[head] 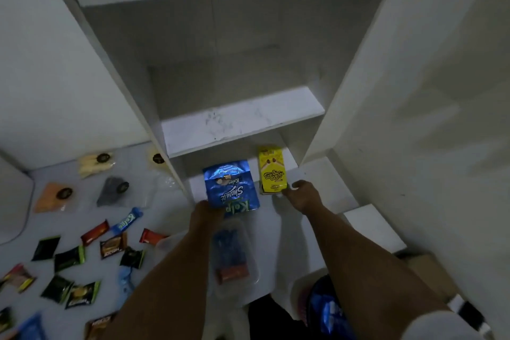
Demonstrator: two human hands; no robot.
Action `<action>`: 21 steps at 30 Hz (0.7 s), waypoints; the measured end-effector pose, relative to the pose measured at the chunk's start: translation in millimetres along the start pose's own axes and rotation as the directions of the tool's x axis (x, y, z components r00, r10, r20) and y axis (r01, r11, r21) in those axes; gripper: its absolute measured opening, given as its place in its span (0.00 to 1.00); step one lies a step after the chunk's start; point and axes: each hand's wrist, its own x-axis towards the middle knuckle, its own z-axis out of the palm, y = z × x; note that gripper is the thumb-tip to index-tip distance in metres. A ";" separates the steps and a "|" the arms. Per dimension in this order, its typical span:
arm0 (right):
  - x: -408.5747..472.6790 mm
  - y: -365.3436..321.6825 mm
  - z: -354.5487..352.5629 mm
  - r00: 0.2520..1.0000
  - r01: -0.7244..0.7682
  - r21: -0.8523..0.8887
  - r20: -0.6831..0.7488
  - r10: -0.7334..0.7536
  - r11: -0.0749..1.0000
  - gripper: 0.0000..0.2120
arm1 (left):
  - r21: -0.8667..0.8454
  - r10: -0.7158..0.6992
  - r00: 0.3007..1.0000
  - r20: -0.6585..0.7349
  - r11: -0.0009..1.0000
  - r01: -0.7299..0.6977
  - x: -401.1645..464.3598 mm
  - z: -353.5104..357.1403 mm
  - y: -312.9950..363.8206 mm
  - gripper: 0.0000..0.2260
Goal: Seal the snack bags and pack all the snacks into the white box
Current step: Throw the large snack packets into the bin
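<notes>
My left hand (205, 215) grips the near end of a shiny blue snack bag (230, 188), holding it at the mouth of the lowest compartment of a white shelf unit (242, 124). My right hand (300, 194) holds the near end of a yellow snack carton (271, 170) that lies on that bottom surface, to the right of the blue bag. A clear plastic tub (234, 259) with a blue and an orange-brown wrapped snack inside sits between my forearms. Several small wrapped snacks (69, 259) lie scattered on the white floor at the left.
Sachets in orange (53, 197), grey (114, 190) and pale yellow (95, 164) lie by the left wall. A blue wrapped bar (128, 219) lies near them. Another white container with blue packets (325, 309) stands at the lower right, beside a cardboard box (430, 270).
</notes>
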 end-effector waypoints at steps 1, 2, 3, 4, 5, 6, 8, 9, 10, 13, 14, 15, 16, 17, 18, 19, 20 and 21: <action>12.2 -4.3 1.2 1.000 -0.023 0.003 0.014 0.023 1.000 0.25 | -0.023 -0.026 1.000 -0.006 0.999 0.025 7.1 5.4 0.6 0.20; 25.9 -7.6 3.7 0.999 -0.040 0.016 0.029 0.040 0.999 0.27 | -0.031 -0.049 0.999 -0.014 0.998 0.049 13.6 9.6 2.6 0.20; 37.0 -11.0 5.3 0.997 -0.065 0.029 0.050 0.063 0.997 0.29 | -0.023 -0.075 0.997 -0.018 0.997 0.075 20.9 13.5 4.3 0.19; 47.6 -14.7 8.4 0.994 -0.085 0.054 0.070 0.081 0.995 0.32 | -0.010 -0.103 0.994 -0.021 0.995 0.102 26.9 17.0 6.0 0.19; 58.0 -16.1 12.0 0.991 -0.109 0.074 0.086 0.103 0.991 0.36 | -0.007 -0.127 0.992 -0.028 0.992 0.126 33.5 20.8 6.6 0.20; 69.0 -16.1 16.2 0.988 -0.128 0.097 0.096 0.119 0.987 0.40 | -0.003 -0.143 0.989 -0.039 0.990 0.143 39.0 23.9 7.0 0.22; 87.5 -14.5 26.9 0.981 -0.174 0.122 0.103 0.162 0.977 0.47 | 0.003 -0.166 0.982 -0.084 0.986 0.167 44.5 27.9 6.8 0.26; 92.1 -16.1 30.5 0.977 -0.195 0.130 0.109 0.182 0.972 0.50 | 0.004 -0.179 0.979 -0.102 0.984 0.180 46.1 29.1 6.9 0.28; 94.2 -19.6 33.1 0.974 -0.211 0.137 0.110 0.197 0.968 0.53 | 0.004 -0.194 0.974 -0.117 0.981 0.195 47.9 29.9 7.7 0.31; 97.9 -30.9 39.0 0.968 -0.246 0.077 0.079 0.240 0.966 0.54 | 0.001 -0.227 0.964 -0.135 0.973 0.229 54.1 31.4 9.7 0.40; 102.4 -32.0 42.4 0.965 -0.255 0.044 0.070 0.251 0.966 0.51 | -0.002 -0.240 0.961 -0.139 0.970 0.242 55.4 32.4 10.8 0.43; 106.1 -33.8 44.2 0.963 -0.262 0.012 0.062 0.261 0.965 0.48 | -0.006 -0.250 0.957 -0.147 0.968 0.252 57.6 34.1 11.5 0.46; 110.0 -35.2 46.0 0.964 -0.262 -0.003 0.054 0.262 0.965 0.46 | -0.012 -0.258 0.954 -0.155 0.966 0.260 58.9 35.7 12.8 0.47; 113.2 -35.8 47.5 0.962 -0.267 0.000 0.054 0.267 0.964 0.44 | -0.021 -0.266 0.951 -0.160 0.964 0.266 59.7 37.4 13.2 0.48; 118.1 -33.8 49.6 0.964 -0.263 0.015 0.054 0.261 0.965 0.43 | -0.030 -0.270 0.949 -0.161 0.963 0.269 60.1 39.3 13.9 0.48; 120.6 -33.0 49.5 0.963 -0.266 0.035 0.058 0.263 0.963 0.43 | -0.036 -0.271 0.948 -0.165 0.963 0.269 60.4 41.4 14.6 0.47; 123.7 -30.8 49.4 0.965 -0.260 0.060 0.061 0.257 0.964 0.43 | -0.045 -0.275 0.947 -0.169 0.962 0.271 60.0 43.4 14.6 0.45; 126.5 -28.1 48.8 0.964 -0.261 0.088 0.068 0.256 0.961 0.42 | -0.058 -0.281 0.943 -0.180 0.960 0.275 59.9 45.6 14.4 0.43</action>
